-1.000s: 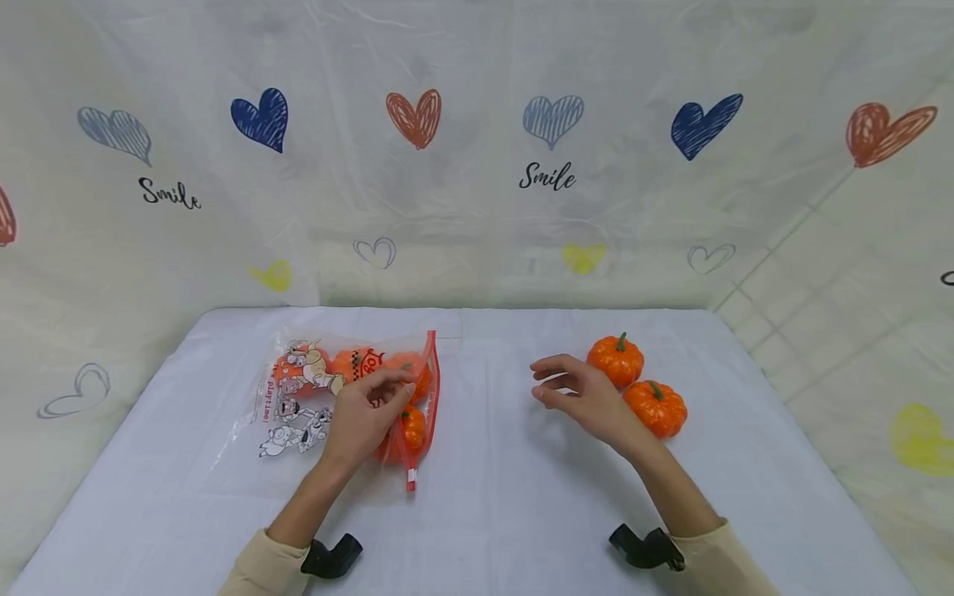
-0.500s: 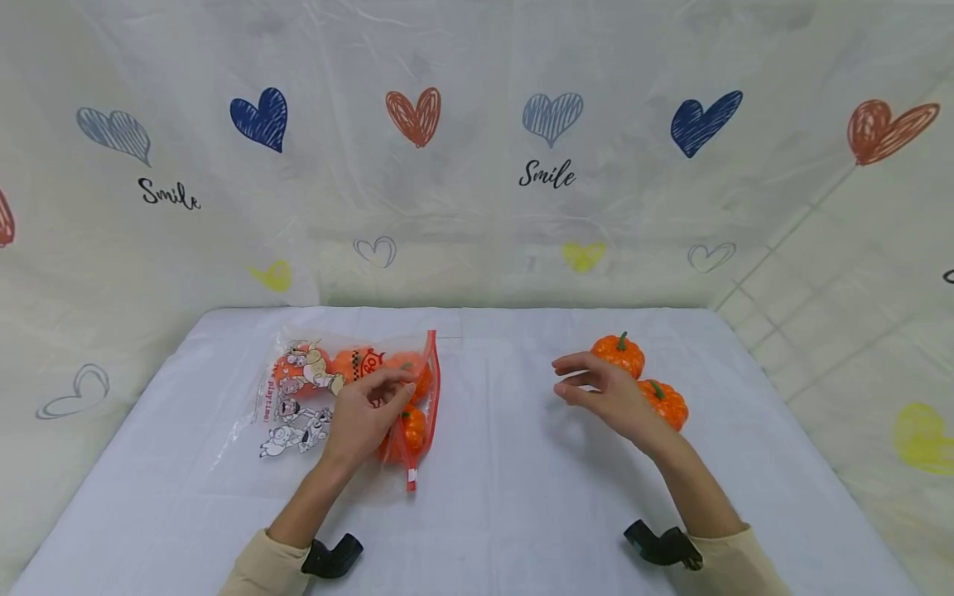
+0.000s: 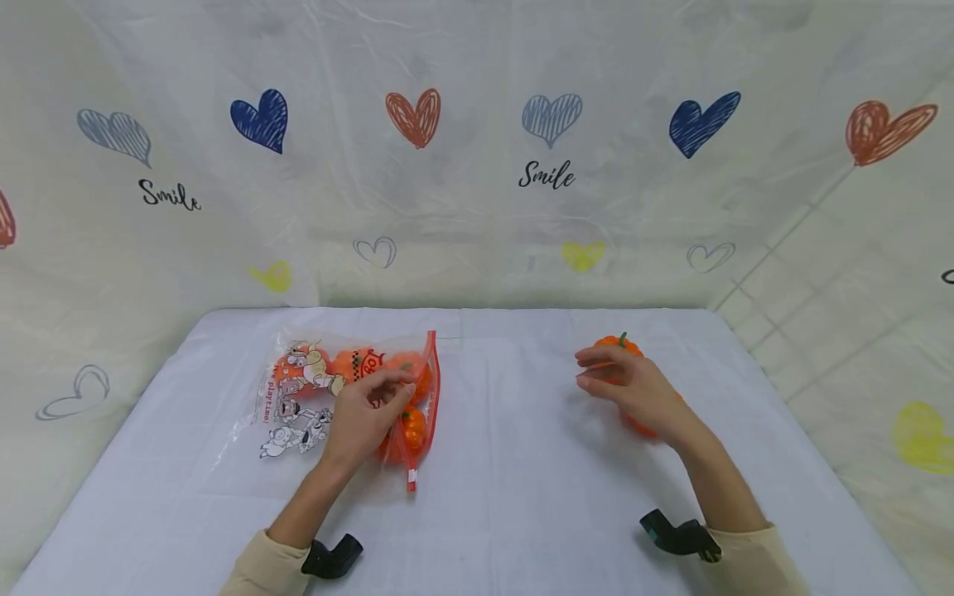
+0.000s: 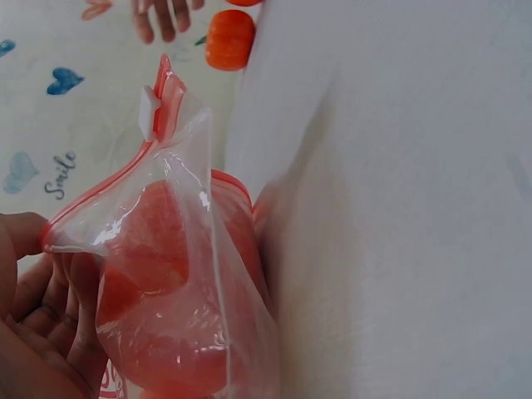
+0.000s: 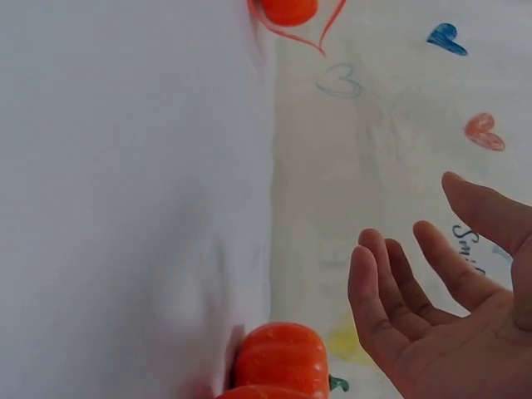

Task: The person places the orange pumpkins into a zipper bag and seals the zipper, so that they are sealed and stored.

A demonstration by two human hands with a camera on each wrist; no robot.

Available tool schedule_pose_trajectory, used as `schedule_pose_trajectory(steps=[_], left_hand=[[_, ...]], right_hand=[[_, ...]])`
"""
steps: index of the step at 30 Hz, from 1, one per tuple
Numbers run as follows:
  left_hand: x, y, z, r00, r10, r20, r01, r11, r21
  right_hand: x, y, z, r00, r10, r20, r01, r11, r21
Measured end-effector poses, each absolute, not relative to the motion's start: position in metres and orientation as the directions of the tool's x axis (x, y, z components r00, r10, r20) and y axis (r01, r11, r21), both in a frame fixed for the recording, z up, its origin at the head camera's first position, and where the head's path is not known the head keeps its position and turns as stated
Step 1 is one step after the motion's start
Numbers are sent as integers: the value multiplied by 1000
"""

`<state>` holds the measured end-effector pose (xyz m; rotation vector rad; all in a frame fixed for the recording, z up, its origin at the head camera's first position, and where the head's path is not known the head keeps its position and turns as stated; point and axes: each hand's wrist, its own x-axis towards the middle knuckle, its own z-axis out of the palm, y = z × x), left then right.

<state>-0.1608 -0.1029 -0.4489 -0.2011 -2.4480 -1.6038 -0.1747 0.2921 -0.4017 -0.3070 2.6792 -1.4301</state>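
A clear zip bag (image 3: 294, 439) with a red zip edge and cartoon dog prints lies on the left half of the table. Several small orange pumpkins (image 3: 413, 430) are inside it. My left hand (image 3: 361, 422) pinches the bag's red rim between thumb and fingers, and the left wrist view shows the mouth (image 4: 96, 191) held apart. Above two loose pumpkins on the right is my right hand (image 3: 644, 397), its fingers loosely bent and nothing in them. The far pumpkin (image 3: 624, 340) shows its green stem; the near pumpkin (image 3: 639, 427) is mostly hidden beneath the hand.
A white cloth covers the table (image 3: 492, 513). Behind it hangs a pale sheet (image 3: 477, 190) printed with hearts and "Smile". The bag's white slider (image 4: 150, 114) sits at one end of the zip. Black wrist mounts (image 3: 680, 534) project from the cuffs.
My right hand has moved rightward over the loose pumpkins, covering more of them. The left hand and the bag stay put.
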Motion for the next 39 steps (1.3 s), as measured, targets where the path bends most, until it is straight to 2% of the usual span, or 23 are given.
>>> schedule_pose_trajectory(steps=[11,22,32,39], left_hand=[[-161,-104,-450,-969,9,248,231,399,887],[-161,-105,-449,-971,4,238,220,405,888],[-163,-105,-449,-972,1,235,217,388,896],[-163,-105,-451,-975,8,224,209,389,897]], right_hand=[[-177,320,-396,-979,-202,25,-142,584,-799],[-178,345,-392,-983,-176,42,-137,570,-810],[-180,369,-396,-992,-128,15,-92,620,-779],[-182,383,-403,-992,-122,30,-96,585,-805]])
